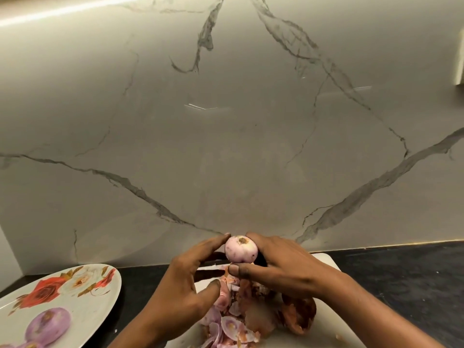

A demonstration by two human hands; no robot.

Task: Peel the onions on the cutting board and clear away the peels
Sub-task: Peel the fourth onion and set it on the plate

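Note:
A small peeled pale-pink onion (241,248) is held up above the white cutting board (334,320). My right hand (278,267) grips it from the right, thumb under it and fingers behind. My left hand (190,277) touches its left side with a fingertip, the other fingers spread loosely. Below the hands lies a heap of pink and brown onion peels (233,322) on the board. An unpeeled brown onion (301,315) sits on the board under my right wrist.
A floral plate (95,310) at the lower left carries a peeled purple onion (47,325). The dark counter (401,277) runs along a marble backsplash (226,121) close behind the board.

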